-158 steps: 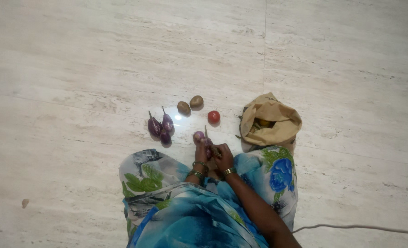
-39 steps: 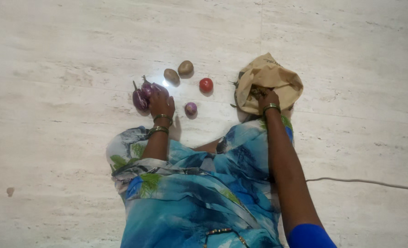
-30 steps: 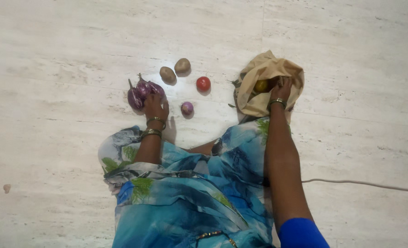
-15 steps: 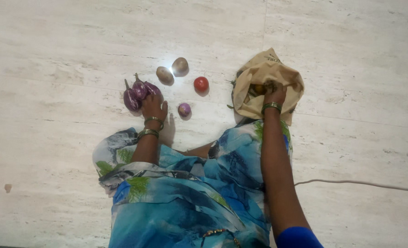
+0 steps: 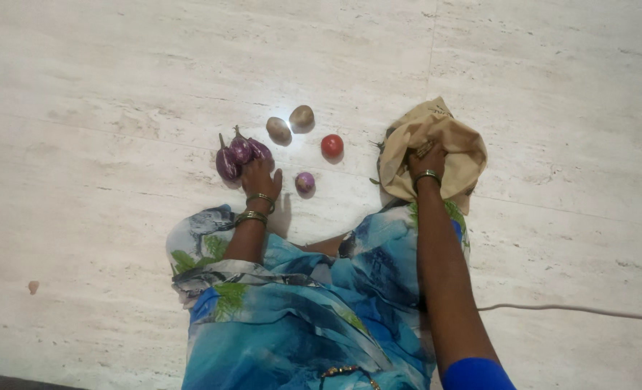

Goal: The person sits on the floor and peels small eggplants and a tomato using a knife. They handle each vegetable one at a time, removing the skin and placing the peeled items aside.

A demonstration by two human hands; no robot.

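A person sits on a pale marble floor, seen from above, with a blue floral garment spread across the lap nearest to view. A thin cable trails over the floor on the right, and a small brown speck lies well apart on the left.

Both bare arms stretch forward from the lap. The left hand, with bangles at the wrist, rests palm down on the floor, its fingers spread and its grip open, the fingertips touching a cluster of small purple brinjals that lie side by side with stems pointing away. Just right of that hand sits a small purple onion, near the thumb but apart from it.

The right hand, also wearing a bangle, reaches into the mouth of a crumpled tan cloth bag lying on the floor beside the right knee. Its fingers curl down among the folds at the bag's opening; whether the grip closes on the cloth or on something inside cannot be told.

Farther out, a red tomato sits between the onion and the bag. Beyond it, two brown potatoes lie just beside each other, farthest from the person.
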